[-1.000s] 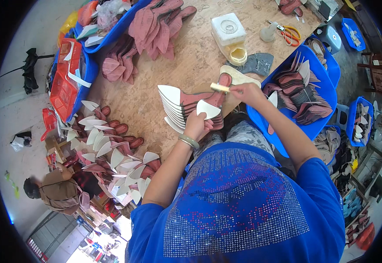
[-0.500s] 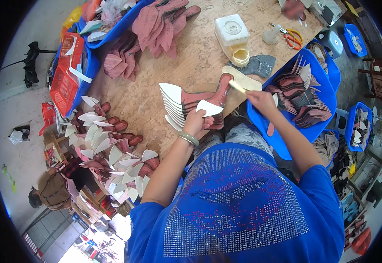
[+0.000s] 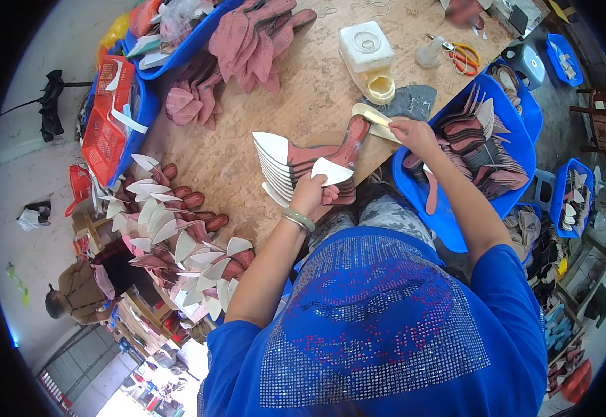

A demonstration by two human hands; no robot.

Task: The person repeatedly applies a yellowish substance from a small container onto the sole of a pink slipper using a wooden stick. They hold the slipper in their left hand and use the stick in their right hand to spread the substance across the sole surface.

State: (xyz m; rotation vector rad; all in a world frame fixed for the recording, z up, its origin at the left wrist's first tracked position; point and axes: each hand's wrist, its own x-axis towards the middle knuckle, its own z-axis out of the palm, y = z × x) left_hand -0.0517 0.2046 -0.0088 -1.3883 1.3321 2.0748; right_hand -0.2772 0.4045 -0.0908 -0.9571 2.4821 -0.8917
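A fanned stack of reddish shoe insoles (image 3: 327, 155) with white pointed ends lies at the table's near edge. My left hand (image 3: 312, 195) is closed around its near side, fingers on the white piece at the top. The narrow end of the upper insole points away to the right. Above that end my right hand (image 3: 414, 133) pinches a pale, flat stick (image 3: 376, 117), perhaps a brush; its tip is hard to make out. Under the stick is a pale sole-shaped piece (image 3: 385, 132), partly covered by my right hand.
On the right stands a blue basin (image 3: 449, 233) with stacked insoles. Beyond the stack are a yellowish pot (image 3: 379, 89), a white block (image 3: 367, 46), a dark grey pad (image 3: 414, 103) and orange-handled scissors (image 3: 464, 60). Insole piles (image 3: 254, 45) lie far left; white-tipped ones (image 3: 191, 250) crowd the left edge.
My right hand has moved slightly up and away with the pale stick, which now lies over the pale sole-shaped piece. My left hand and the stack have stayed in place.
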